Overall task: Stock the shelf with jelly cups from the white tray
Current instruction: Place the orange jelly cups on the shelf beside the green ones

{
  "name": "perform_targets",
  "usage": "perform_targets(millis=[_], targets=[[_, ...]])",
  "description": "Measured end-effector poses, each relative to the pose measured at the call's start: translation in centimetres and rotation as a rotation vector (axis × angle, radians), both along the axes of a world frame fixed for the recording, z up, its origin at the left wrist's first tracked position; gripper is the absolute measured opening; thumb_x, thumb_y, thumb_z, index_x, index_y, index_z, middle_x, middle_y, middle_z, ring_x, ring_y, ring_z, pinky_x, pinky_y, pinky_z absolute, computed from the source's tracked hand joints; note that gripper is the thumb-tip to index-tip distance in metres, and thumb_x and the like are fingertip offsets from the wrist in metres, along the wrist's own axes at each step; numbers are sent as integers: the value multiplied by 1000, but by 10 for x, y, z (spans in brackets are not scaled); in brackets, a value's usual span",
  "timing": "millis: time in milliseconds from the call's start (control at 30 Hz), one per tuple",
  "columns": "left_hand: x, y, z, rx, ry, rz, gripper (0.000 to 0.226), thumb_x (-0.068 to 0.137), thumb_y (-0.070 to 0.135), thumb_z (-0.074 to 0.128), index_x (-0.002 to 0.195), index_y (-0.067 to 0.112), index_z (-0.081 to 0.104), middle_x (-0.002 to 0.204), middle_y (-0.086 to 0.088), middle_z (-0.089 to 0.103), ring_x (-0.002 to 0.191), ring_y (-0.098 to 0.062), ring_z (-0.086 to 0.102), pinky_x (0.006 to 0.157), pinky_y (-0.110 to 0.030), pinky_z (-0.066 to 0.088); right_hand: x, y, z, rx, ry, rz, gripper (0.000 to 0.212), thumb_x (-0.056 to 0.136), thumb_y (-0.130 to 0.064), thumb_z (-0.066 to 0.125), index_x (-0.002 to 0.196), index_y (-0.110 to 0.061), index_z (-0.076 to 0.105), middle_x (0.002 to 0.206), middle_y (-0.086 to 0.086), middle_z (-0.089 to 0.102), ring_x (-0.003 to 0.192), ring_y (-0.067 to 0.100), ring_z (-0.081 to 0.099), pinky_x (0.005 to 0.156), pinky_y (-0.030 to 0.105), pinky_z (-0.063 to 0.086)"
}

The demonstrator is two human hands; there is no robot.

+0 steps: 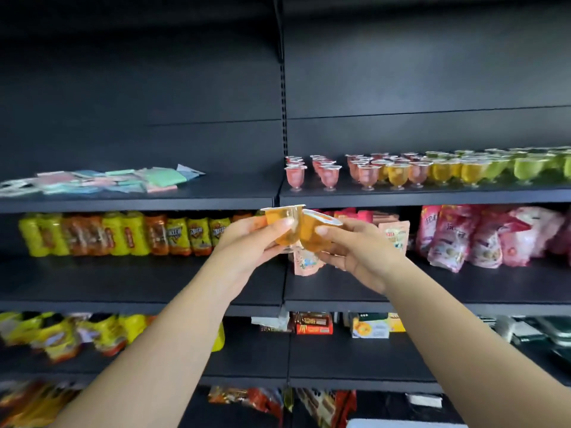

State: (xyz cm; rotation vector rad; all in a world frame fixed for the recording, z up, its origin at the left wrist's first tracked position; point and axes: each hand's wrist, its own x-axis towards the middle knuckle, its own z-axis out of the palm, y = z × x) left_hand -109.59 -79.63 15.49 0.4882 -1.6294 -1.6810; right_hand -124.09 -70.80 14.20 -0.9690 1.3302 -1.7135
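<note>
L hand (247, 242) grips an upright orange jelly cup (282, 225), fingers curled round it. R hand (355, 251) grips a 2nd orange cup (315, 231), tilted, touching the 1st. Both held in front of the shelf (432, 196) edge, below the rows of cups (417, 171) on it, w/ pink ones at its left end.

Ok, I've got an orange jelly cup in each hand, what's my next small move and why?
Probably lift both orange cups, the left hand's and the right hand's, up to the jelly shelf. They sit below its edge, and the rows there run pink, yellow, green, so setting them beside the yellow ones seems sensible.
</note>
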Motion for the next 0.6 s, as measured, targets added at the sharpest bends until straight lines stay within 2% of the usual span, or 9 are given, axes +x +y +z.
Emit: perform_targets(millis=[167, 367, 467, 600], targets=[[13, -3, 12, -7, 4, -31, 7, 86, 13, 61, 83, 17, 66, 76, 4, 74, 77, -8, 70, 74, -21, 56, 17, 5, 18, 20, 48, -37, 10, 85, -6, 61, 89, -15, 58, 88, 3, 66, 83, 16, 65, 83, 34, 54], [-1, -10, 9, 51, 14, -68, 4, 84, 13, 62, 84, 15, 65, 75, 4, 74, 77, -10, 70, 70, -22, 57, 0, 5, 23, 92, 126, -55, 25, 84, -6, 63, 108, -10, 60, 102, 9, 66, 93, 19, 65, 87, 35, 54], [-14, -23, 9, 85, 23, -52, 3, 84, 12, 63, 86, 13, 64, 76, 2, 74, 81, -13, 69, 73, -24, 56, -18, -2, 24, 97, 128, -121, 33, 80, -6, 67, 112, -8, 58, 113, 13, 63, 103, 25, 64, 88, 36, 53], [-46, -45, 8, 45, -16, -31, 8, 83, 12, 64, 91, 14, 62, 91, -4, 71, 88, -14, 67, 73, -23, 56, -56, -16, 22, 132, 234, -253, 40, 80, -11, 69, 117, -8, 55, 111, 10, 63, 103, 24, 63, 87, 34, 53]])
